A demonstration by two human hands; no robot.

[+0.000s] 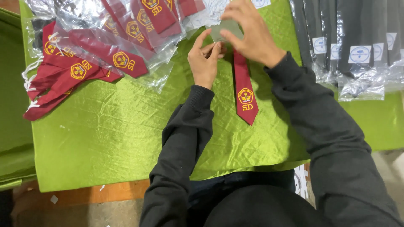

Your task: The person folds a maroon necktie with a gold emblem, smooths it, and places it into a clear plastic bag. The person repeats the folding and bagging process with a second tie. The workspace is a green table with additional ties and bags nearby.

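A maroon necktie (pixel 244 90) with a gold embroidered emblem near its pointed tip lay flat on the surface, which was covered by a wrinkled bright green cloth (pixel 118 138); the tie's point faced the person and its narrow upper end ran up under both hands. The left hand (pixel 205 61) rested on the cloth just beside that upper end, fingers curled in a loose pinch at the tie's top, the thumb raised toward a small grey-green card (pixel 226 30). The right hand (pixel 249 33) was directly over the top of the tie, fingers closed on the card, gripping it by its edges just above the left hand. Both arms wore dark grey sleeves (pixel 185 138).

Well to the left of the tie, loose maroon neckties (pixel 63 77) of the same kind lay heaped, white elastic cords trailing from them. Beyond those, nearer the far edge of the cloth, more such ties sat in clear plastic bags (pixel 126 38), overlapping one another. Well to the right of the tie, a row of dark grey folded items in clear wrappers (pixel 349 46) lay side by side, each bearing a small white label.
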